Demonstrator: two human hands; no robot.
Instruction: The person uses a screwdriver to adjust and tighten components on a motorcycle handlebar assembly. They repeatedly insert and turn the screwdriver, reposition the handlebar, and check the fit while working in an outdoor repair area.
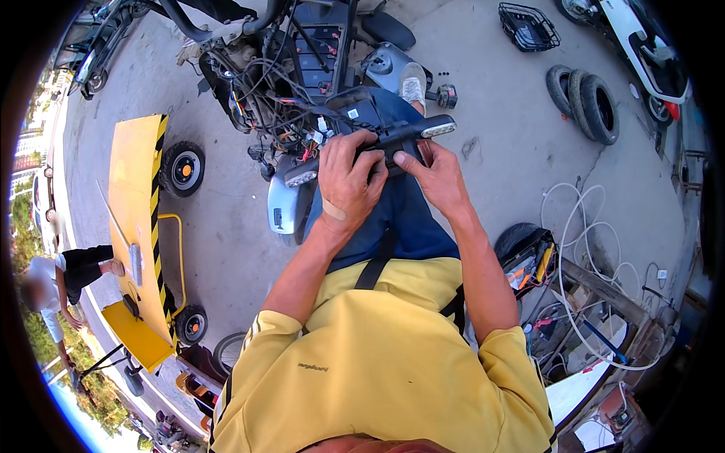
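A black bar-shaped part with a clear lamp at each end lies across my lap, tilted up to the right. My left hand, a plaster on its wrist, has curled fingers gripping its middle-left. My right hand holds it right of centre, thumb on its face; a small reddish piece shows by those fingers, partly hidden. Behind the bar are tangled wires with connectors and a black panel of a stripped scooter. A silver curved body part rests left of my legs.
A yellow cart with striped edge stands left; a person is beyond it. Loose tyres, a wire basket and a white scooter are upper right. A white hose, tool bag and clutter lie lower right.
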